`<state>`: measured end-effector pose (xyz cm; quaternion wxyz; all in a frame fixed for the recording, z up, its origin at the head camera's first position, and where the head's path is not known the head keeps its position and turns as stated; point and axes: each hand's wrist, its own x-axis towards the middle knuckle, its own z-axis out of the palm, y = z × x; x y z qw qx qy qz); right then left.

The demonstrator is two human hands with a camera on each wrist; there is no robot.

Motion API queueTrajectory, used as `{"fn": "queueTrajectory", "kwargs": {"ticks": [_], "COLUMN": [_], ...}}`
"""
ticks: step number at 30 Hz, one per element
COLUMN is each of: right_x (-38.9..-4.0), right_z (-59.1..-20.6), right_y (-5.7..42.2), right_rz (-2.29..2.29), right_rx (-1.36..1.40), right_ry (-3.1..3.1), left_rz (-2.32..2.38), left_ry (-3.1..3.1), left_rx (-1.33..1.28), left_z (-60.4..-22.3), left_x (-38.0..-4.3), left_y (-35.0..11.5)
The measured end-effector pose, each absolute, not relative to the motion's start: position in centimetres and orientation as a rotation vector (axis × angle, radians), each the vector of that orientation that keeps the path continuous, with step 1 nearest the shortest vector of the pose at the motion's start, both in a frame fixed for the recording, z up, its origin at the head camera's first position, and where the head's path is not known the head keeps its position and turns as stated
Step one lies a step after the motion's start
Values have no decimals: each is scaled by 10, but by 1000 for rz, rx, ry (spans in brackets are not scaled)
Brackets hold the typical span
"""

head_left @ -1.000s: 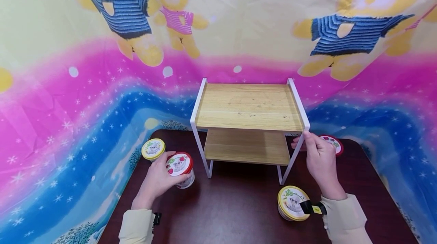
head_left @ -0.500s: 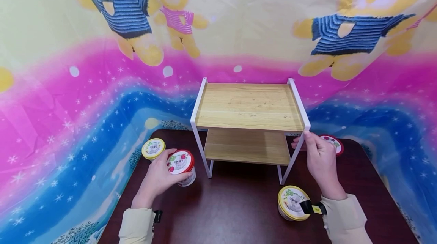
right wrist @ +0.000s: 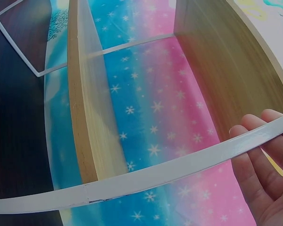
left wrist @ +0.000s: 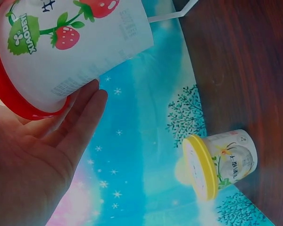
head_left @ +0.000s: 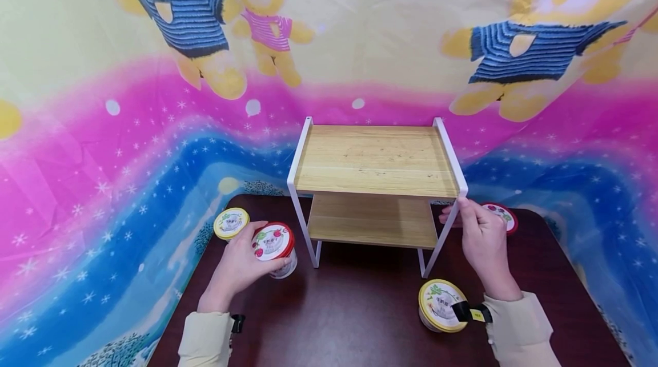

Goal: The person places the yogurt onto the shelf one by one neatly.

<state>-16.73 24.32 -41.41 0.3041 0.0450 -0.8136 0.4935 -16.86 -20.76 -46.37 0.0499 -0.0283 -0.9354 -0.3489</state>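
Observation:
My left hand [head_left: 239,267] grips a paper ice cream tub [head_left: 272,240] with a red lid, thumb on its near side and fingers round the far side. In the left wrist view, strawberries are printed on the tub's white wall [left wrist: 104,52]. A yellow-lidded tub [head_left: 231,222] stands just behind that hand. With my right hand [head_left: 483,238] I hold the right front upright of a small two-tier wooden rack [head_left: 380,161], near its upper corner. In the right wrist view the fingers [right wrist: 250,174] curl round the white metal bar [right wrist: 155,172].
A second yellow-lidded tub [head_left: 437,304] stands in front of the rack's right leg, partly overlapped by the wrist strap. Another red-lidded tub [head_left: 506,217] is behind my right hand. The dark wooden table [head_left: 354,310] meets a printed bear cloth [head_left: 360,36] at the back.
My left hand has shifted the red-lidded tub slightly up and to the right in the head view. The right hand keeps its hold on the rack, which stays in place.

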Motion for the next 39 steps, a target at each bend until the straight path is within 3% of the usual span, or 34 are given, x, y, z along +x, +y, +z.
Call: {"fn": "queueTrajectory", "kwargs": {"ticks": [39], "right_x": [-168], "right_z": [-414], "right_y": [243], "right_rz": [1297], "right_rx": [103], "right_ry": [-2167], "left_rz": [-1063], "left_ry": [-2775], "left_rx": [-202], "left_z": [-436], "left_x": [-162], "left_y": [-195]}}
